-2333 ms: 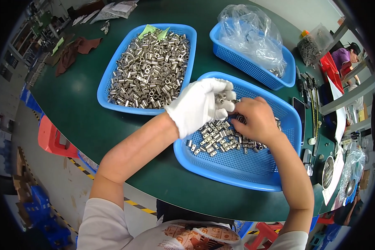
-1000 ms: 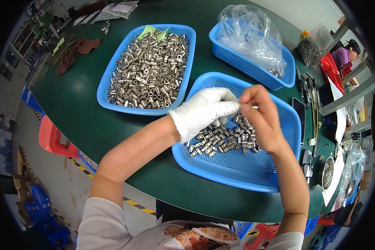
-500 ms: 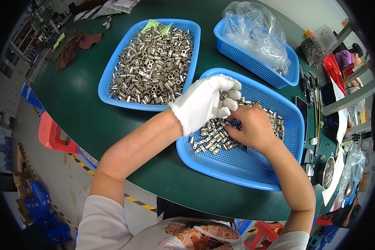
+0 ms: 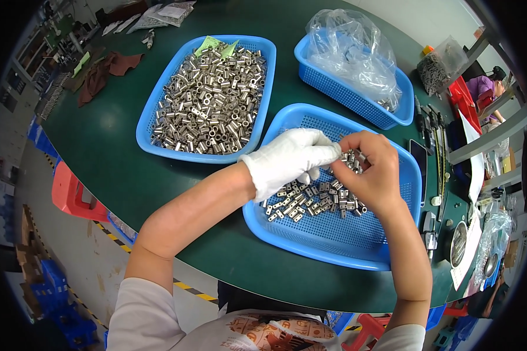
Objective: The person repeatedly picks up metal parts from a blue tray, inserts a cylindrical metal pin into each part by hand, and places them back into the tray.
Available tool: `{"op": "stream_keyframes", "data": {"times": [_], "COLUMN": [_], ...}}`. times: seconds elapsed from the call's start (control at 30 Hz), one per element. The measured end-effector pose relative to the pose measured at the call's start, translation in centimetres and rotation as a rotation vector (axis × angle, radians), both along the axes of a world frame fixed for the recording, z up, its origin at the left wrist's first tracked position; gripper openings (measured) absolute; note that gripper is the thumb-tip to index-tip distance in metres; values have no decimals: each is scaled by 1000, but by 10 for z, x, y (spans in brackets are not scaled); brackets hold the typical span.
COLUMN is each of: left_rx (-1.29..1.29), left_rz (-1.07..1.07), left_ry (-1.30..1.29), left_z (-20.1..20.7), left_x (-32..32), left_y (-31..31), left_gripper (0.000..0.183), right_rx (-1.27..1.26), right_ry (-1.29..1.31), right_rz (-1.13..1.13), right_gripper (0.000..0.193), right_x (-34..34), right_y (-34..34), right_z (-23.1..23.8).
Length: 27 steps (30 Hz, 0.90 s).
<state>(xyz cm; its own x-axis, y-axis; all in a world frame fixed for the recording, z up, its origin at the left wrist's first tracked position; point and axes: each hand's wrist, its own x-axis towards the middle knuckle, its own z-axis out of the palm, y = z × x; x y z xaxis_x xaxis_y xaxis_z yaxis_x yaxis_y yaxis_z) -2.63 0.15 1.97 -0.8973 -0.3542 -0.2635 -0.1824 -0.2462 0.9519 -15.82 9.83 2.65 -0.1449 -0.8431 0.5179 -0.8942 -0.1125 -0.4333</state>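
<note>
My left hand (image 4: 293,159), in a white glove, is closed over the near blue basket, its thumb pressed toward the curled fingers. Small metal parts showed in its palm a moment ago; the glove now hides most of what it holds. My bare right hand (image 4: 373,171) meets the gloved fingertips, thumb and forefinger bent together in a pinch. What lies between those fingertips is too small and covered to make out. Under both hands, short silvery metal parts with holes (image 4: 298,203) lie loose in the blue perforated basket (image 4: 310,248).
Left of it, another blue basket (image 4: 142,126) is heaped with similar metal parts (image 4: 211,99) and green paper slips. Behind stands a blue basket (image 4: 345,96) with a clear plastic bag (image 4: 354,50). A phone (image 4: 418,161) and calipers (image 4: 429,231) lie at right. Another person (image 4: 483,90) sits beyond.
My left hand has turned from palm showing to thumb side up and lowered slightly. My right hand has risen from the parts in the basket to the gloved fingertips.
</note>
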Motion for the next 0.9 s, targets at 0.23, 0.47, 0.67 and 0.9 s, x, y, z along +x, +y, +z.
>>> {"op": "stream_keyframes", "data": {"times": [0.23, 0.47, 0.67, 0.9], "left_rx": [312, 230, 84, 225], "left_rz": [141, 139, 127, 8], "left_ry": [152, 136, 78, 116], "left_z": [-7, -4, -3, -7], "left_x": [0, -1, 0, 1], "left_y": [-5, -4, -3, -4], "left_gripper": [17, 17, 19, 19], "right_rx": [40, 81, 152, 43], "right_ry": [-582, -609, -704, -99], "right_rz": [207, 255, 229, 287], "right_gripper": [14, 11, 12, 13], "right_x": [-6, -3, -5, 0], "right_y": [6, 5, 6, 4], "right_z": [3, 0, 3, -8]}}
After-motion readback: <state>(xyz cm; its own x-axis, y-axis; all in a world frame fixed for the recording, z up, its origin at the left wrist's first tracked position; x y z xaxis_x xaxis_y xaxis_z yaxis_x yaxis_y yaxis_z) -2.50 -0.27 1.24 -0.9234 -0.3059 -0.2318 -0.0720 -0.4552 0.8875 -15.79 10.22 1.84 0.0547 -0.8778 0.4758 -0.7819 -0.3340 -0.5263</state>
